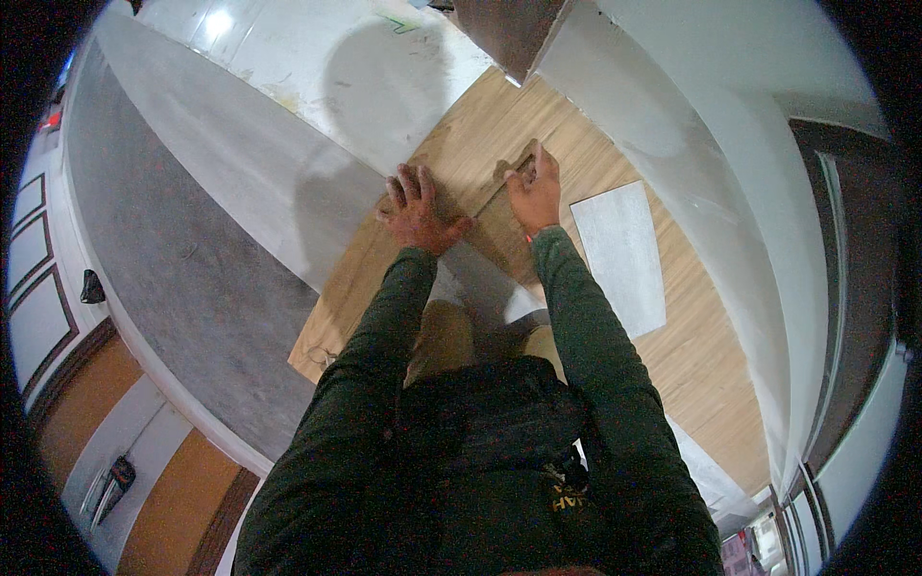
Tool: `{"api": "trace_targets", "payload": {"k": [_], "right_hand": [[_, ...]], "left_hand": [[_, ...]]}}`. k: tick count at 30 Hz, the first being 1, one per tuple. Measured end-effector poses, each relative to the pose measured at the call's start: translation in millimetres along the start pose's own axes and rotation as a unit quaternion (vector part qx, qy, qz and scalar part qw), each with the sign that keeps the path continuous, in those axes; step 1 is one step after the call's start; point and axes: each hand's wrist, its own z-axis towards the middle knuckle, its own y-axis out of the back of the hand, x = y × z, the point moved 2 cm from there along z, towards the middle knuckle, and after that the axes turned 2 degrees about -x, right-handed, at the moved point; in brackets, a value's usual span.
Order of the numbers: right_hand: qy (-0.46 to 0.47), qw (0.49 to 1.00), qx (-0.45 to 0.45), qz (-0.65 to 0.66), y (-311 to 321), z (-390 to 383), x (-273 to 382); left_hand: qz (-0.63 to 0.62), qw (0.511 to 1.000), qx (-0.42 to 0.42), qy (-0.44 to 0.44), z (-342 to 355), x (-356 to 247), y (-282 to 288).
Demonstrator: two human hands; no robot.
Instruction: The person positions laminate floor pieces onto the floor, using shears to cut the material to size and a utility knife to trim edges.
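Observation:
Flat and with spread fingers, my left hand (pixel 420 213) presses on a wood-look plank (pixel 357 274). My right hand (pixel 538 200) is closed with its fingers pinched, close above the wood-look planks (pixel 576 125) to the right of my left hand. Whatever it pinches, if anything, is too small to make out. A thin dark line, a seam or a slim object, runs along the planks between the two hands. Beside my right forearm, a pale grey rectangular sheet (pixel 624 254) lies on the planks.
At the left stretches a dark grey surface (pixel 182 230) with a lighter strip along it. A dark brown panel (pixel 509 34) stands at the top. A white wall (pixel 672 125) curves along the right, beside a dark door frame (pixel 845 240). A thin loop (pixel 322 357) lies near my left forearm.

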Motion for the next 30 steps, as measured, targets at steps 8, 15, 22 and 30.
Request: {"api": "trace_targets", "payload": {"k": [8,15,22,30], "right_hand": [[0.009,1.0,0.012,-0.006,-2.4,-17.5,-0.3],[0.036,0.999,0.023,-0.025,3.1,-13.7,1.6],[0.062,0.998,-0.007,-0.013,-0.6,-11.5,14.2],[0.072,0.978,-0.037,-0.191,1.8,-6.7,9.4]], "left_hand": [[-0.003,1.0,-0.005,0.004,-4.4,1.9,-4.7],[-0.006,1.0,-0.02,-0.022,-5.7,3.4,-11.3],[-0.052,0.992,-0.085,-0.073,-3.8,4.9,-13.5],[-0.088,0.989,-0.091,-0.082,5.2,8.9,-21.6]]}}
